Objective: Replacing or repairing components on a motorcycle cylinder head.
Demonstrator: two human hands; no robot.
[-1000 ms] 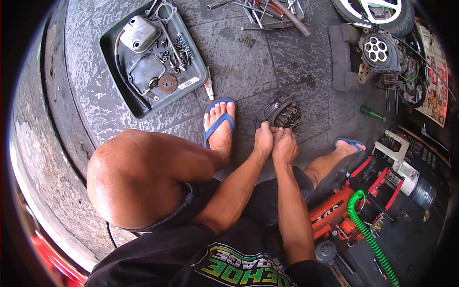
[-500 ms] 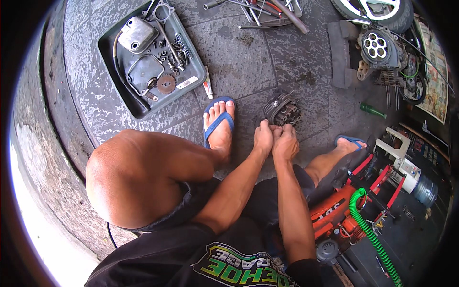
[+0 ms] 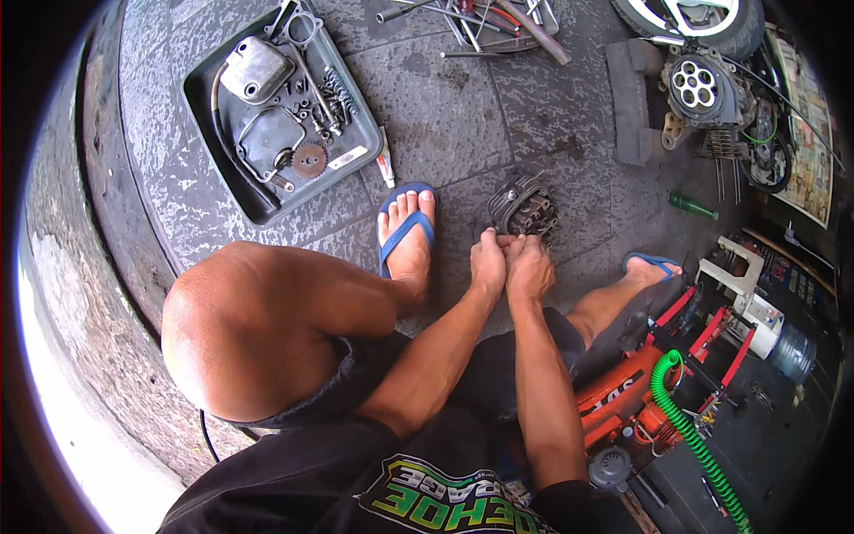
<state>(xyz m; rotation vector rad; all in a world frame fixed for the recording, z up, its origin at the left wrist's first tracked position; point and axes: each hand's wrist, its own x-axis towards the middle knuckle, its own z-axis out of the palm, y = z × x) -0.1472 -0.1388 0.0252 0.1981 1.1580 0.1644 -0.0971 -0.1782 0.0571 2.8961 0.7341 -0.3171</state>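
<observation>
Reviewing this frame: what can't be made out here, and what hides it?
Head view only:
- What the left hand and right hand pinch between them: the fingers cover it.
- Near side of the finned engine part: behind the hands.
- Small bolts and springs in the grey tray: too small to sort.
- Wheel and the tool pile: cut by the top edge.

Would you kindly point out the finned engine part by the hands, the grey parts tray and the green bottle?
finned engine part (image 3: 525, 205), head view, on its ribbed top.
grey parts tray (image 3: 365, 133), head view, on its right rim.
green bottle (image 3: 692, 206), head view, on its body.
</observation>
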